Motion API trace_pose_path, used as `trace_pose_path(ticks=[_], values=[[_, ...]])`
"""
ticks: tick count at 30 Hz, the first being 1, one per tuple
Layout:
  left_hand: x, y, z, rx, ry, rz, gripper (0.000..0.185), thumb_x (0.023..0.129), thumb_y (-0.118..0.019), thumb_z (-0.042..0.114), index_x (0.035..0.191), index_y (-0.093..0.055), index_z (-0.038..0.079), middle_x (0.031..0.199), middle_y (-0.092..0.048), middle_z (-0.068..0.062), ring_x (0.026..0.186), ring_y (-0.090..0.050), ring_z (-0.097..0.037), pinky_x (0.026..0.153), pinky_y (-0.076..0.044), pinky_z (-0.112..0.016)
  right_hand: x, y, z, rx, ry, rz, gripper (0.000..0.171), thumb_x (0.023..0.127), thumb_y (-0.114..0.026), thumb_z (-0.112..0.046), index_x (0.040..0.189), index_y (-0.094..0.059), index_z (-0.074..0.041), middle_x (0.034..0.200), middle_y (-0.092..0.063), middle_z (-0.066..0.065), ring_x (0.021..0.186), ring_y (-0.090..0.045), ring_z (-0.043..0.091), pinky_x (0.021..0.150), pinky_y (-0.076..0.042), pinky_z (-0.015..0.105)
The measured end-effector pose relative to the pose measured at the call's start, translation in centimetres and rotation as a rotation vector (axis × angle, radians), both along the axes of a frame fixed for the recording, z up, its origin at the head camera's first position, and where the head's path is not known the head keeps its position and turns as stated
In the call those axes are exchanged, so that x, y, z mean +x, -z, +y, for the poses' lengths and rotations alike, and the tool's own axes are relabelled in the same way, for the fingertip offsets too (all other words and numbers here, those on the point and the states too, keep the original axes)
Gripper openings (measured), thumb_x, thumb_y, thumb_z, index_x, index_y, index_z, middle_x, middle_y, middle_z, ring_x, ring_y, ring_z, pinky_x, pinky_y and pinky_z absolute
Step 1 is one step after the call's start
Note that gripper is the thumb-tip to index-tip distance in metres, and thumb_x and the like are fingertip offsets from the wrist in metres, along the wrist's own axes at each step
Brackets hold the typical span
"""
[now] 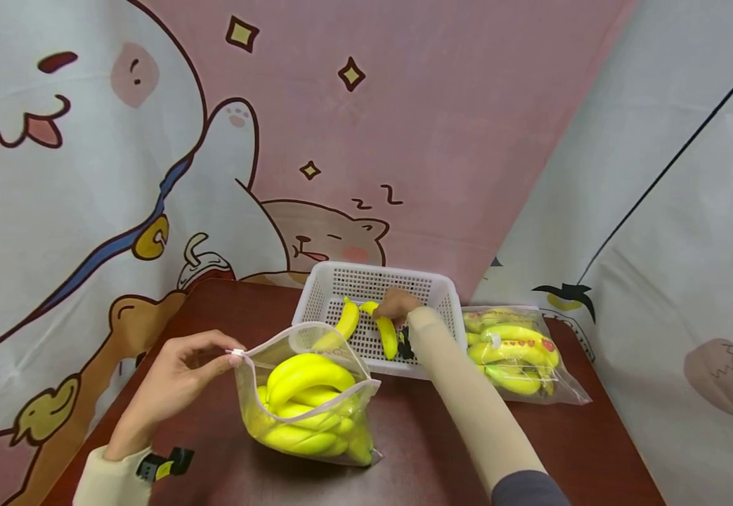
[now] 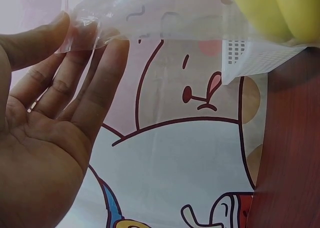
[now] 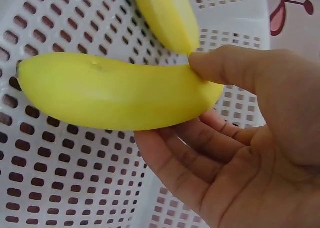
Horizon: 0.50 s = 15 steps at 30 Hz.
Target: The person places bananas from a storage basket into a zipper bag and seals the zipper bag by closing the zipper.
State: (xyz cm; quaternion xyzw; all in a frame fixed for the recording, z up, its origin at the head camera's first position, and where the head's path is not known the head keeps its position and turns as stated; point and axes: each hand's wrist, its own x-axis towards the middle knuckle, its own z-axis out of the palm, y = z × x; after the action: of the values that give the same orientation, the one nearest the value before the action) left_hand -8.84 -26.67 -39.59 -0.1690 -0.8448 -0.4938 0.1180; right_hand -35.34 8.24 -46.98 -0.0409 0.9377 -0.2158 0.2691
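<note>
A clear zip bag (image 1: 306,404) full of yellow bananas stands on the dark red table (image 1: 417,436). My left hand (image 1: 176,376) pinches the bag's open top edge (image 2: 95,18) at its left corner between thumb and fingers. My right hand (image 1: 396,306) reaches into the white perforated basket (image 1: 334,281) and holds a single banana (image 3: 115,90) between thumb and fingers, just above the basket floor. A second loose banana (image 1: 347,320) lies in the basket beside it.
A second zip bag of bananas (image 1: 518,351) lies on the table right of the basket. Cartoon-printed cloth (image 1: 151,140) hangs behind and on both sides. The table's front right (image 1: 581,450) is bare.
</note>
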Motion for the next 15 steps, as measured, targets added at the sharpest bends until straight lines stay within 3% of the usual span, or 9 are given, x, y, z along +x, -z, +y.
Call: trace_pose_path(ticks=[8,15], values=[[-0.1,0.0,0.0,-0.004,-0.004,0.002,0.014,0.093,-0.074,0.009,0.102,-0.076,0.021,0.097,-0.075,0.003,0.084,-0.066,-0.012,0.069,-0.056,-0.026,0.1,-1.2,0.7,-0.166,0.025,0.038,0.029,0.092,-0.075,-0.027,0.105,-0.062,-0.004,0.106,-0.066,0.013,0.08,-0.07,0.023,0.09,-0.061,0.046],[-0.1,-0.1,0.0,-0.006,-0.008,-0.005,0.014,0.094,-0.074,0.01,0.102,-0.076,0.021,0.097,-0.075,0.004,0.084,-0.067,-0.013,0.069,-0.056,-0.026,1.8,-3.2,1.4,-0.247,-0.023,0.117,0.035,0.091,-0.076,-0.03,0.111,-0.06,-0.007,0.104,-0.064,0.011,0.082,-0.067,0.021,0.071,-0.061,0.032]])
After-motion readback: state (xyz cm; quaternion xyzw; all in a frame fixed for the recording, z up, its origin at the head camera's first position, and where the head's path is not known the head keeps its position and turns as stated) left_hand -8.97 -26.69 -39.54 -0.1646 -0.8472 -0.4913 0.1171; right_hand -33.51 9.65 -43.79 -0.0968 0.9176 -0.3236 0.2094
